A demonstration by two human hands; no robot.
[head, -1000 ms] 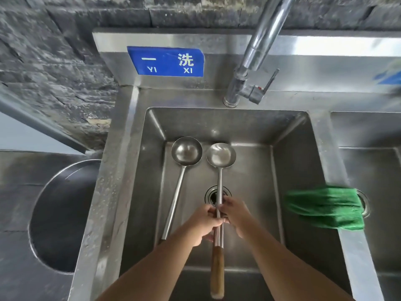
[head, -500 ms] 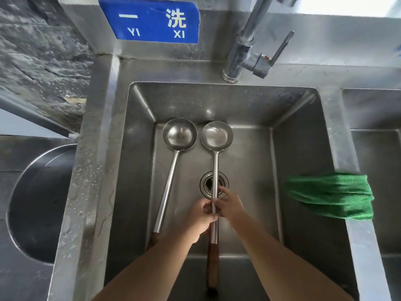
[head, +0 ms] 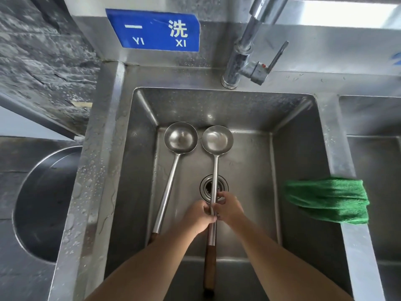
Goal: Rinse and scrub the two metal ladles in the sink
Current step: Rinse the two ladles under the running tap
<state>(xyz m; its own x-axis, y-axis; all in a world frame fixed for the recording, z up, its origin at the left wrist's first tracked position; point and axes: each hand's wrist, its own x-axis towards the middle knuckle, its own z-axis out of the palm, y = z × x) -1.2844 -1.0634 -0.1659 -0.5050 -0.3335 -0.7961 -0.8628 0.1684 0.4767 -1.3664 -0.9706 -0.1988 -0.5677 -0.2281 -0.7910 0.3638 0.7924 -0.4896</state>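
Two long metal ladles with wooden grips lie in the steel sink, bowls toward the back wall. The left ladle rests alone, its handle slanting toward the near left corner. The right ladle runs straight over the drain. My left hand and my right hand both clasp the right ladle's metal shaft just above its wooden grip, fingers wrapped from either side. No water runs from the faucet.
A green cloth hangs over the divider between this sink and a second basin on the right. The faucet lever sticks out at the back. A round metal basin sits at the left. A blue sign is on the backsplash.
The view has tilted down and closer to the sink. Both hands stay clasped on the right ladle's shaft, and neither ladle has visibly moved.
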